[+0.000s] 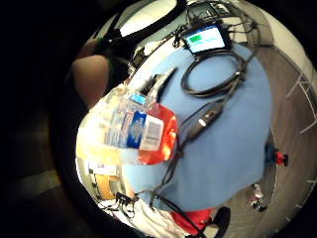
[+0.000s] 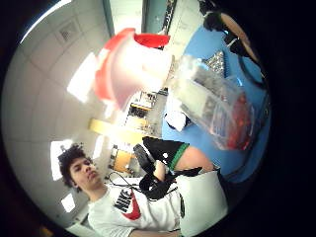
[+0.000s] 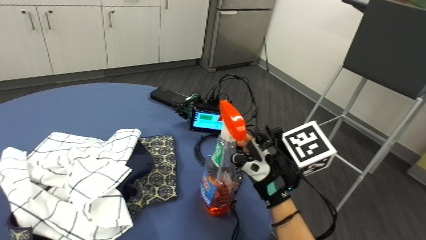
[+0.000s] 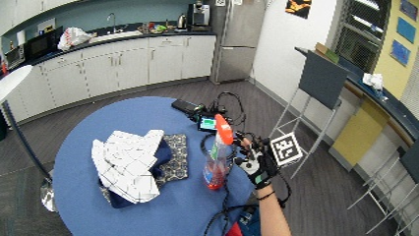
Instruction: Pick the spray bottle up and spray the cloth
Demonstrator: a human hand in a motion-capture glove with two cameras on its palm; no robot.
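The clear plastic spray bottle with the orange trigger head and a little red liquid in its base (image 3: 221,165) stands upright on the round blue worktop (image 3: 86,107), near its edge. The black-gloved right hand (image 3: 266,167) is beside the bottle on the side away from the cloth, fingers reaching to its neck just under the trigger. Whether the grip has closed round the neck cannot be told here; the fingers look only partly curled. The white checked cloth (image 3: 63,175) lies bunched on the worktop well apart from the bottle, over a dark patterned cloth (image 3: 156,167). A small lit screen (image 3: 207,120) and black cables (image 3: 233,100) sit beyond the bottle.

The risks, as I judge them: the bottle is tall and nearly empty, so a sideways nudge could tip it toward the cables. The nozzle's direction is unclear, so a squeeze may miss the cloth.
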